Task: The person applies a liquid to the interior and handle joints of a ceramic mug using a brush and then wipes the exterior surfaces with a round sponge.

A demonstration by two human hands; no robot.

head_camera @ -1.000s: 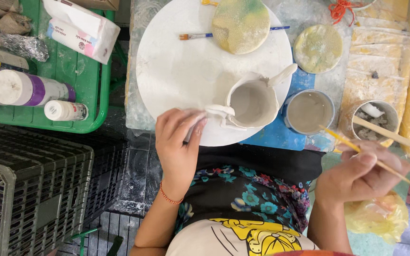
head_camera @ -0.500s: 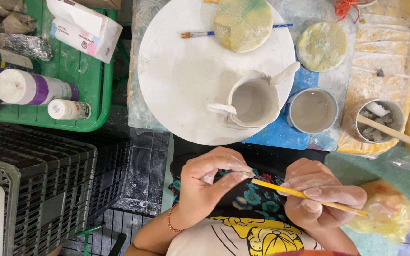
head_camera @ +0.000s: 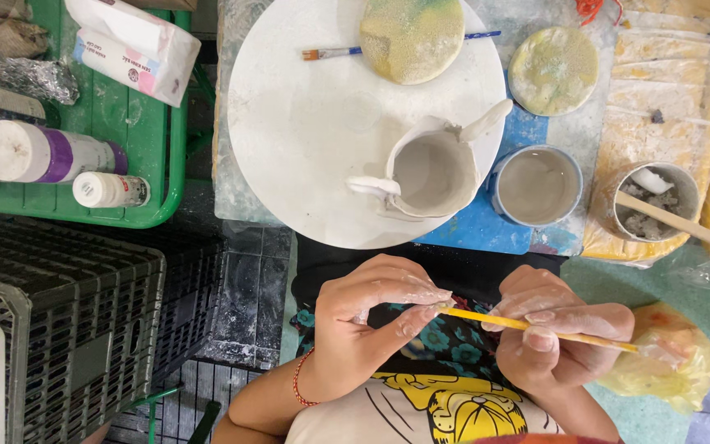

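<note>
Both hands sit low over the lap, off the desk. Left hand has fingertips pinched on the tip of a thin yellow stick tool, looks like wiping clay off it. Right hand is curled around the same stick nearer its far end, with a yellow plastic bag bunched beside it.

Largest first: white round turntable on the desk carries a grey clay mug, walls up, handle and a small side lug attached, surface still wet and rough. So forming looks mostly done; smoothing left, I'd judge. Blue-rimmed slip cup just right of the turntable. Yellow sponge and small paintbrush lie untouched on the wheel's far edge.
</note>
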